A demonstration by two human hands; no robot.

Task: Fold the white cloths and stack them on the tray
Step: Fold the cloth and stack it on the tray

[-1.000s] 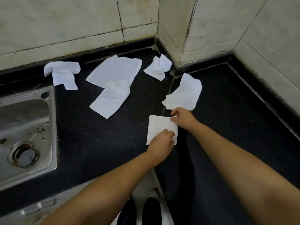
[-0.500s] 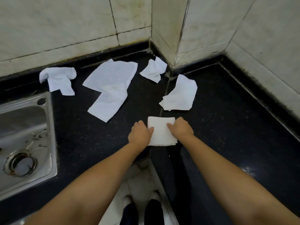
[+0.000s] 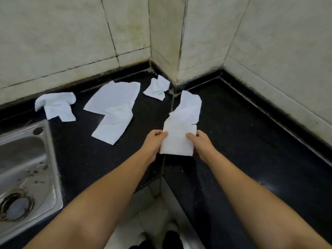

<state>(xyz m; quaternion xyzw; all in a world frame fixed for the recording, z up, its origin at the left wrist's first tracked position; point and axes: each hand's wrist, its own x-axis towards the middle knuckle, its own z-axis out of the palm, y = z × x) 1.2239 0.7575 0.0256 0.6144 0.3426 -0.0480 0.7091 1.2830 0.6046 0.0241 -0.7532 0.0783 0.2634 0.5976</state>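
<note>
Head view: folded white cloth [image 3: 177,142] pinched at both side edges, left hand [image 3: 154,141] at its 9 o'clock, right hand [image 3: 200,143] at its 3 o'clock, above the black countertop [image 3: 242,141] near the inner corner. Likely light, limp and quick to unfold; best held across the layered edges. Unfolded cloths at 10 to 12 o'clock; no tray in sight.
</note>
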